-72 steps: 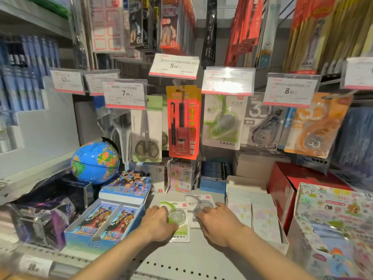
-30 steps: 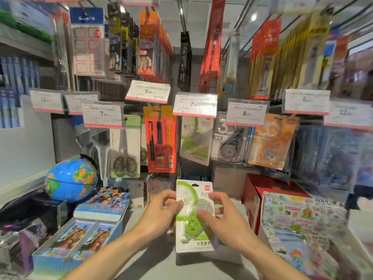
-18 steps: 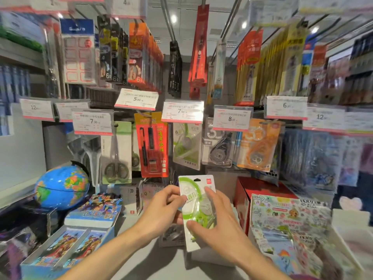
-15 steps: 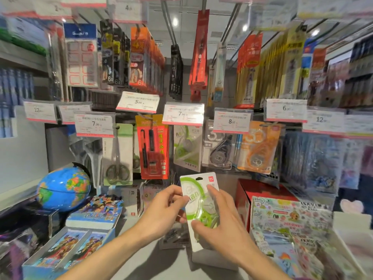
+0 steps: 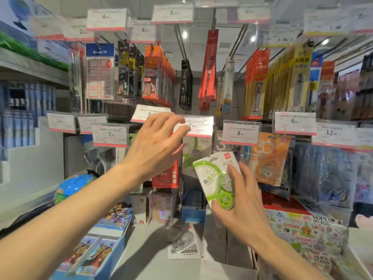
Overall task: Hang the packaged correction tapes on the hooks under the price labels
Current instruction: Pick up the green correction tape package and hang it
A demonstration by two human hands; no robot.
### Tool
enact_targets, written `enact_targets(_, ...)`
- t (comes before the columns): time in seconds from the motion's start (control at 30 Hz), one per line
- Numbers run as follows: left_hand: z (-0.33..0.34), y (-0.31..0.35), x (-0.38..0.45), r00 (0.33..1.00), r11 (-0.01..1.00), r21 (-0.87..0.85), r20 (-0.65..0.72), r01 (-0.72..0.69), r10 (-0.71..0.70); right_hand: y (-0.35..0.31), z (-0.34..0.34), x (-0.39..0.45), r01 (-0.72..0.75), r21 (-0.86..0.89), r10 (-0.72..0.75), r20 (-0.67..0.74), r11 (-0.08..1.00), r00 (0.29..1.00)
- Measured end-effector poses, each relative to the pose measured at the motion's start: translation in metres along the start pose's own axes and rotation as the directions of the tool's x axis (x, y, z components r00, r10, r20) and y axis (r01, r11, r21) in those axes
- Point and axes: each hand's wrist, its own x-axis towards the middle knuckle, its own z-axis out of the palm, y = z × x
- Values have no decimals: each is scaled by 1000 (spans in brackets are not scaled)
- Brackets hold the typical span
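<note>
Right hand (image 5: 240,207) gripping green tape pack (image 5: 217,178) below 7.90 label (image 5: 198,126); left hand (image 5: 155,146), fingers loosely apart, touching label.

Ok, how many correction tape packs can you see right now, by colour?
Green: 2, the held green pack in the right hand and the hanging green pack under the 7.90 label.
Grey: 2, the loose grey pack lying on the shelf and the hanging grey pack, mostly hidden behind the 8.00 label.
Orange: 1, the hanging orange pack.
Total: 5
</note>
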Motion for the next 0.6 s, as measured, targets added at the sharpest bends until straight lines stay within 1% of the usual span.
enact_targets(0.1, 3, -4, 13, 998, 999, 11, 57, 36, -37, -4, 0, 3, 44, -23, -44, -19, 999, 999)
enact_targets(0.17, 4, -5, 18, 996, 999, 6, 71, 47, -47, -6, 0, 3, 66, -32, -67, -22, 997, 998)
enact_targets(0.33, 2, -12, 21, 995, 993, -61, -12, 100, -101, -17, 3, 8, 114, -24, -115, -54, 993, 992)
enact_targets(0.5, -2, -15, 23, 993, 990, -90, -31, 111, -114, -38, 14, 24, 88, -2, -88, -107, 996, 990)
enact_targets(0.6, -1, -16, 23, 993, 988, -103, -28, 112, -115, -53, 23, 35, 45, 57, -38, -134, 997, 990)
